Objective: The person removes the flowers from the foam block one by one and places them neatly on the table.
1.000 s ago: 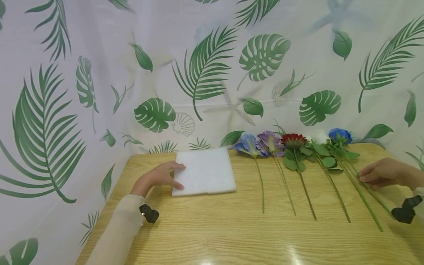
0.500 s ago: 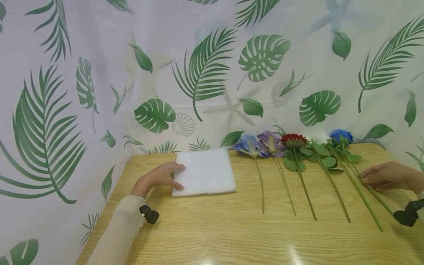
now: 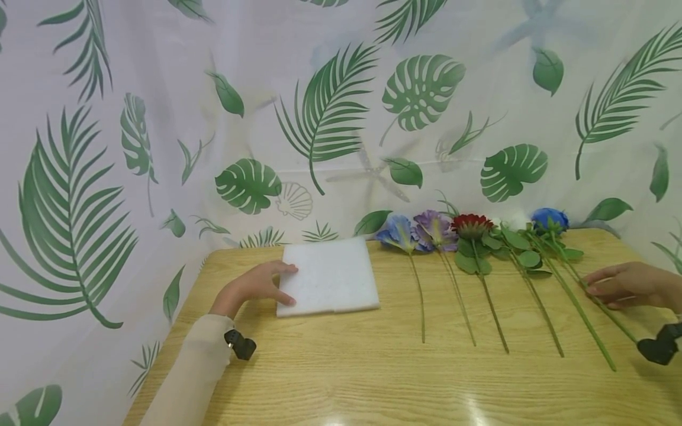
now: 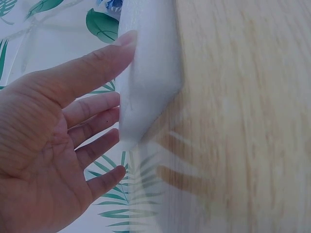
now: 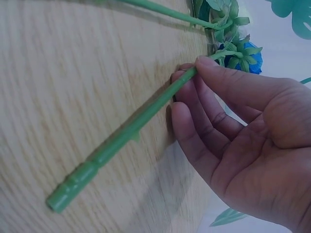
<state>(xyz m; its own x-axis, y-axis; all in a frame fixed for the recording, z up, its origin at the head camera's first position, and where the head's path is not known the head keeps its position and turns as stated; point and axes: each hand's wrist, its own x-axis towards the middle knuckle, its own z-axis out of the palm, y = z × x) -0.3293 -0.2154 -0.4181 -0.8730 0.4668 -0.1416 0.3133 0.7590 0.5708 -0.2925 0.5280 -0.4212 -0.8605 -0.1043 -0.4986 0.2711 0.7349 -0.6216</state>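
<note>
The right hand (image 3: 626,286) pinches the green stem of the blue rose (image 3: 550,219) between thumb and fingertips, low on the wooden table (image 3: 373,367). The left hand (image 3: 254,286) rests with straight fingers against the white foam block's (image 3: 330,275) near left edge. Four more flowers (image 3: 442,231) lie between them, heads toward the leaf-print curtain (image 3: 319,118).

We see a light wooden table (image 3: 373,378) with a pale grain, a bright glare on its near edge. Behind it and round both sides hangs a white curtain (image 3: 160,71) printed with green palm fronds, monstera leaves and faint shells and starfish.
</note>
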